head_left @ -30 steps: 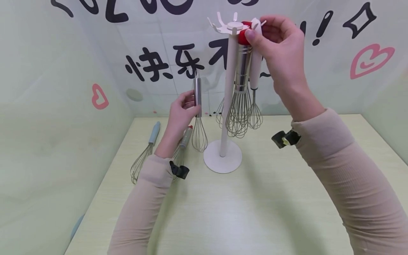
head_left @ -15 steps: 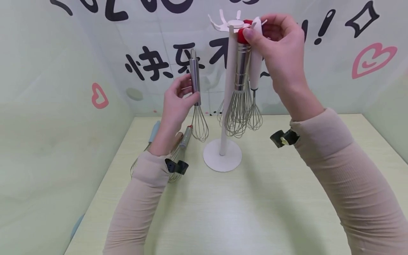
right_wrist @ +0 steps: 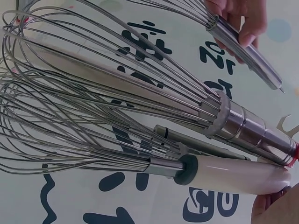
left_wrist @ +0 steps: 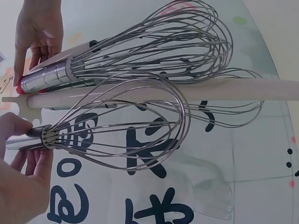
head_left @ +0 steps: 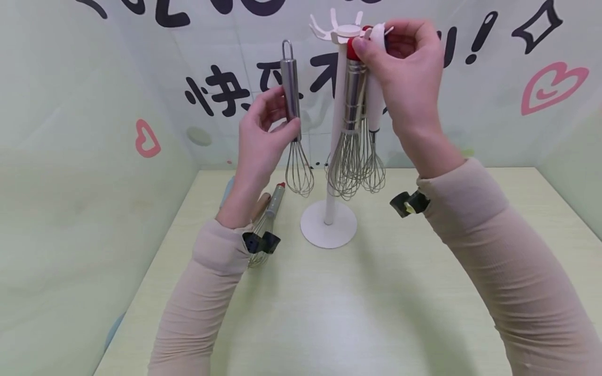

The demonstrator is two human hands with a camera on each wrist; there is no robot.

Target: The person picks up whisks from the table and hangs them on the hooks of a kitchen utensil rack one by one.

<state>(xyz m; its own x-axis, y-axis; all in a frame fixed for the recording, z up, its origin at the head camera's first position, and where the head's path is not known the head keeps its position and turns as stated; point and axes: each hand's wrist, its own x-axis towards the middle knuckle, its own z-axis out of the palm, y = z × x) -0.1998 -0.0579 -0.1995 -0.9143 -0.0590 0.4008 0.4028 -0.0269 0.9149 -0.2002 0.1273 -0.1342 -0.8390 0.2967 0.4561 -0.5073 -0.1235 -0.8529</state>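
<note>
My left hand holds a steel whisk upright, wire loops down and hanging ring up, left of the white stand. In the left wrist view, thumb and fingers pinch its handle near the wires. My right hand is at the stand's top, its thumb on the red end of a hanging steel-handled whisk. Its other fingers curl behind the handle of a white-handled whisk hanging beside it. Another slim steel whisk handle shows behind these two in the right wrist view.
White upturned hooks ring the stand's top on the left. Behind my left forearm, a grey red-tipped whisk, a brown handle and a light blue handle lie on the pale table. A printed cloth hangs behind.
My left hand has lifted the steel whisk from low beside the stand to near hook height. My right hand has shifted slightly left, keeping its thumb on the red end.
</note>
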